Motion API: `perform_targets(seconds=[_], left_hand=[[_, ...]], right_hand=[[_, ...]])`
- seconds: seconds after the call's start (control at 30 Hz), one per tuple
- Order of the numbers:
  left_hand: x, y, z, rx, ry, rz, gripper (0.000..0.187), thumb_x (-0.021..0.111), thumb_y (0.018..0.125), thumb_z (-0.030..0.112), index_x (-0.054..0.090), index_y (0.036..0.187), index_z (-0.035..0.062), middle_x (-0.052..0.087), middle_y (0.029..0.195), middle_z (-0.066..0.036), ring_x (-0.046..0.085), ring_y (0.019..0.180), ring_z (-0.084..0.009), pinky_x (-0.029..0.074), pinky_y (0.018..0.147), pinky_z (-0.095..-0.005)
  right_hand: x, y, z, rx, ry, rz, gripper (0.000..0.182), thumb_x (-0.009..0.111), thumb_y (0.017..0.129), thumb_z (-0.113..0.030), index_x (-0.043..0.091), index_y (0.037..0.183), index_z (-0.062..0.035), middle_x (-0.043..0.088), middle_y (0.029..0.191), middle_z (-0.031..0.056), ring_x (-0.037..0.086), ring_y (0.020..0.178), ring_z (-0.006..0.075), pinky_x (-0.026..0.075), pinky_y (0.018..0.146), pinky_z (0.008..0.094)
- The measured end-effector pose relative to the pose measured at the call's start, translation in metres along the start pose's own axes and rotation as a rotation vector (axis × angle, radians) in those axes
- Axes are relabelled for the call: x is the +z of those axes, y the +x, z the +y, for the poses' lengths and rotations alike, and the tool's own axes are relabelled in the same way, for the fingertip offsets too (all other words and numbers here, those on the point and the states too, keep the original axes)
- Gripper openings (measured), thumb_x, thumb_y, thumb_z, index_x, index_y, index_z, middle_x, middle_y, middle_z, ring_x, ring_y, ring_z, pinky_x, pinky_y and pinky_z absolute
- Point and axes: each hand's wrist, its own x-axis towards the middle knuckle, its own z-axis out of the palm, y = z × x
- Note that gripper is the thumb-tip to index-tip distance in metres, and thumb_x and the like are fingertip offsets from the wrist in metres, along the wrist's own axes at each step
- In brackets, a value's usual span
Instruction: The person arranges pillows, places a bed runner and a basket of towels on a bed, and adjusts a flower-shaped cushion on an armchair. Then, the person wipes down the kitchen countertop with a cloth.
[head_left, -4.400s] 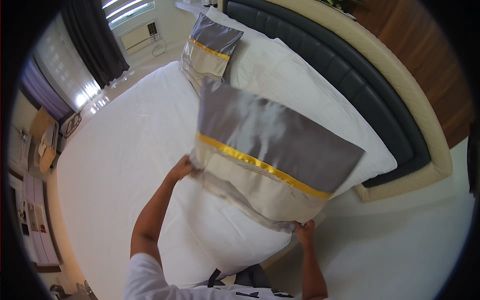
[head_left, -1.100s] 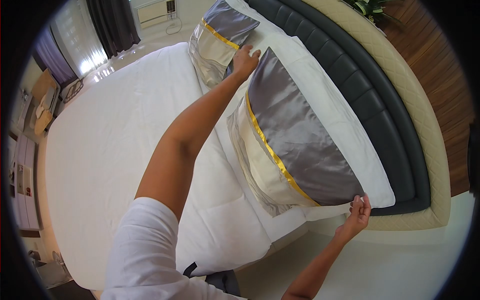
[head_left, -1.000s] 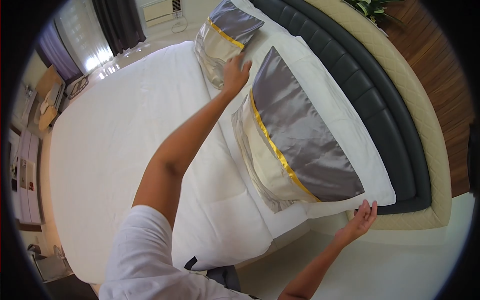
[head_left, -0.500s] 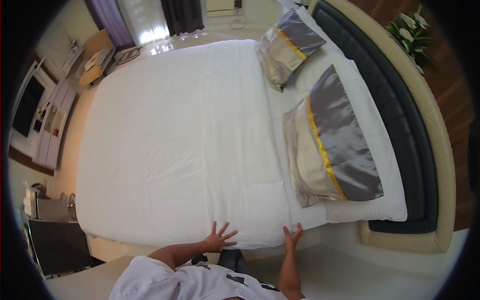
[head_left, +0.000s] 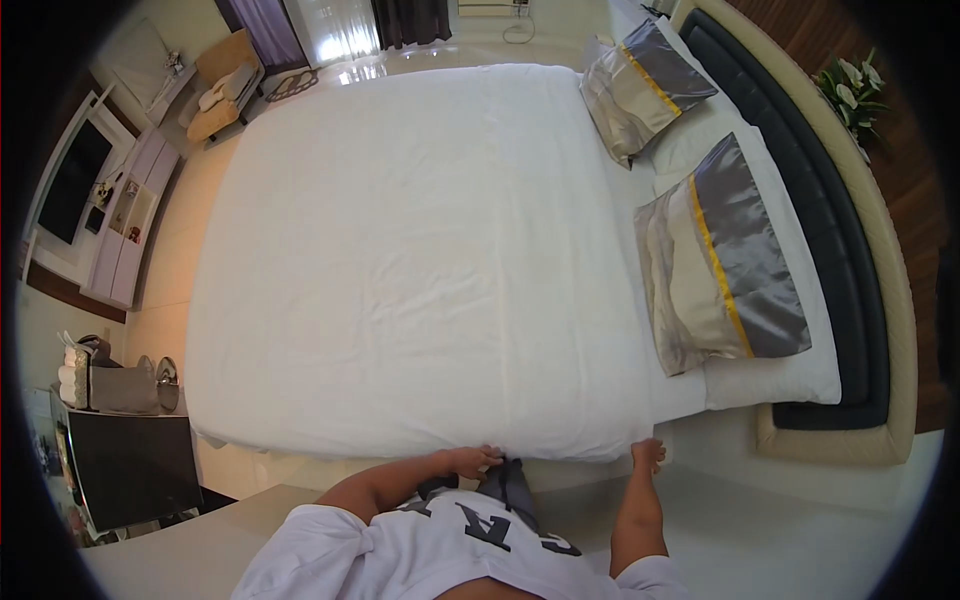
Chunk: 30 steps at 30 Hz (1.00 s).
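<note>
A white duvet [head_left: 420, 240] lies spread over the bed, with light wrinkles near its middle. At its near edge, my left hand [head_left: 477, 460] is closed with the fingers curled on the hem. My right hand [head_left: 648, 455] is closed at the duvet's near corner on the pillow side; its fingers are curled and partly hidden. Two satin pillows in grey and beige with a yellow stripe rest to the right, the nearer pillow [head_left: 725, 265] and the farther pillow [head_left: 645, 90]. White pillows [head_left: 775, 385] show beneath them.
A dark padded headboard [head_left: 820, 230] with a beige border stands at the right. On the left are a TV cabinet [head_left: 130, 240], a tan chair [head_left: 225, 80] and a black-fronted unit [head_left: 130, 465] with a grey box [head_left: 125, 388] on top. Curtains hang at the back.
Both hands have gone from spread on the duvet to closed at its near edge. My right hand has moved right. The view has shifted, and the duvet's pillow-side part looks flatter.
</note>
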Motion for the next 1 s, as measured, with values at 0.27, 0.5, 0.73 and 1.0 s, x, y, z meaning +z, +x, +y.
perform_targets(seconds=[0.27, 0.5, 0.73, 1.0], left_hand=[[0.011, -0.139, -0.022, -0.694, 0.265, 0.603, 0.033, 0.050, 0.073, 0.009, 0.050, 0.105, 0.0021, 0.046, 0.106, -0.018, 0.047, 0.099, -0.0343, 0.043, 0.081, -0.0423], [-0.005, -0.136, -0.056, -0.567, 0.851, 0.473, 0.013, 0.048, 0.075, 0.013, 0.055, 0.081, 0.0029, 0.055, 0.082, -0.015, 0.054, 0.079, -0.0276, 0.048, 0.066, -0.0347], [-0.012, -0.154, -0.066, -0.342, 0.526, 0.363, 0.017, 0.045, 0.077, 0.014, 0.057, 0.079, 0.0022, 0.057, 0.083, -0.017, 0.056, 0.082, -0.0303, 0.048, 0.070, -0.0374], [0.053, -0.226, -0.104, -0.507, -0.214, 0.553, 0.039, 0.050, 0.074, 0.015, 0.054, 0.111, 0.0030, 0.056, 0.108, -0.019, 0.054, 0.100, -0.0323, 0.042, 0.087, -0.0399]], right_hand=[[0.082, -0.191, -0.079, -1.523, 0.258, 0.121, 0.031, 0.058, 0.070, -0.011, 0.053, 0.100, -0.0058, 0.052, 0.099, 0.0114, 0.046, 0.097, 0.0290, 0.035, 0.081, 0.0416], [0.138, -0.248, -0.123, -1.875, -0.141, 0.087, 0.025, 0.065, 0.066, -0.015, 0.053, 0.086, -0.0061, 0.051, 0.083, 0.0104, 0.050, 0.086, 0.0261, 0.041, 0.075, 0.0381], [0.140, -0.241, -0.117, -1.907, -0.352, -0.265, 0.016, 0.058, 0.069, -0.010, 0.053, 0.084, -0.0073, 0.055, 0.084, 0.0101, 0.053, 0.087, 0.0258, 0.044, 0.073, 0.0371], [0.158, -0.241, -0.036, -1.477, -0.638, -0.574, 0.050, 0.057, 0.076, -0.030, 0.047, 0.122, -0.0134, 0.045, 0.123, 0.0211, 0.044, 0.113, 0.0363, 0.033, 0.095, 0.0456]])
